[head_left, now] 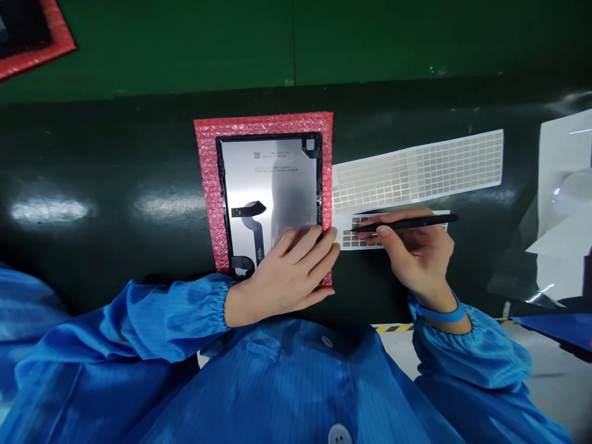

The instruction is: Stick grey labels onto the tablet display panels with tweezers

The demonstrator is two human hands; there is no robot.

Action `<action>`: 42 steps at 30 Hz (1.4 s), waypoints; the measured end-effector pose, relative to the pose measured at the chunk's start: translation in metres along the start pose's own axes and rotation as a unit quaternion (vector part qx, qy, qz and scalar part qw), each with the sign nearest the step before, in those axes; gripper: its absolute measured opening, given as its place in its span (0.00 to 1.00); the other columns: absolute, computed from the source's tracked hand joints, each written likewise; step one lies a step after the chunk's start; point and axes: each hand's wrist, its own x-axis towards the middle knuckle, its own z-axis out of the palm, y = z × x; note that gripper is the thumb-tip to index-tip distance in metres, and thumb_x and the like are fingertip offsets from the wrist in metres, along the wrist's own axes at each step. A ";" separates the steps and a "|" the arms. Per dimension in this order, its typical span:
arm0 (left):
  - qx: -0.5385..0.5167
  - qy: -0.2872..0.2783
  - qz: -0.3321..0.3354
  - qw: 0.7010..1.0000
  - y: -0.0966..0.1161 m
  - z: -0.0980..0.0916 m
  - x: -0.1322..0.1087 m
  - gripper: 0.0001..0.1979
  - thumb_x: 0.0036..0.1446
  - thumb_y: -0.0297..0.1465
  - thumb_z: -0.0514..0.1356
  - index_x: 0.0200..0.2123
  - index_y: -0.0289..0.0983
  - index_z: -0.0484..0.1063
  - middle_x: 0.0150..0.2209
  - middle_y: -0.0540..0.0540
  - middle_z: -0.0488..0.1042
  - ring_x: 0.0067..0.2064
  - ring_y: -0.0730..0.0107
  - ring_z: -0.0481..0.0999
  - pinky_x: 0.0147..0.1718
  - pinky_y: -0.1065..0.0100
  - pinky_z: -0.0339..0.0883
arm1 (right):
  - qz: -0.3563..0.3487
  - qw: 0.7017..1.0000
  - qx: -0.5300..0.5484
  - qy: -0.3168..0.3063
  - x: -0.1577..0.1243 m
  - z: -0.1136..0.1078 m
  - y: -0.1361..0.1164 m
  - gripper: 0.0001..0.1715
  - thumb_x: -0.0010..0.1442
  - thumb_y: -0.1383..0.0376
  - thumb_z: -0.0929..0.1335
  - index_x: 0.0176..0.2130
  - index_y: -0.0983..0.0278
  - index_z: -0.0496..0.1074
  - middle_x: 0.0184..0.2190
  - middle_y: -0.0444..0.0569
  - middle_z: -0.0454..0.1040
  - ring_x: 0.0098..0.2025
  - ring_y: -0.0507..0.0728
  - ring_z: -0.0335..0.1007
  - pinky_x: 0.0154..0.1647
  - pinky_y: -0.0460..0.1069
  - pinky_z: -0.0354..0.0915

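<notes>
The left hand (pixel 289 268) lies with fingers spread on a screen panel (pixel 247 172), while the right hand (pixel 416 259) pinches tweezers (pixel 407 223) over a label sheet (pixel 354 239).

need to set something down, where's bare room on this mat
The dark mat lies bare left of the red bubble wrap and above the white grid sheet. Crowded: the display panel under the left hand, and the smaller sheet under the black tweezers in the right hand.
</notes>
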 end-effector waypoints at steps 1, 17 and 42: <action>-0.001 0.000 0.001 1.000 0.000 0.000 0.000 0.33 0.73 0.47 0.52 0.67 0.26 0.67 0.71 0.31 0.62 0.68 0.42 0.65 0.60 0.48 0.65 | 0.005 1.000 0.001 0.002 0.000 0.000 0.000 0.08 0.66 0.60 0.75 0.46 0.54 0.77 0.42 0.48 0.83 0.37 0.61 0.84 0.38 0.57 0.84; -0.087 0.060 0.005 0.994 -0.017 -0.008 0.003 0.27 0.72 0.46 0.54 0.60 0.29 0.73 0.63 0.32 0.71 0.63 0.43 0.69 0.58 0.50 0.68 | 0.032 0.997 0.066 0.017 0.034 0.013 -0.024 0.07 0.66 0.61 0.75 0.44 0.57 0.76 0.37 0.46 0.84 0.33 0.60 0.85 0.38 0.57 0.85; -0.008 0.049 -0.096 0.994 -0.033 -0.006 0.009 0.36 0.71 0.48 0.55 0.68 0.24 0.65 0.42 0.38 0.74 0.44 0.52 0.71 0.38 0.57 0.66 | 0.042 0.995 0.084 -0.036 0.058 0.044 -0.026 0.09 0.66 0.60 0.76 0.45 0.54 0.74 0.38 0.45 0.82 0.38 0.61 0.85 0.43 0.58 0.84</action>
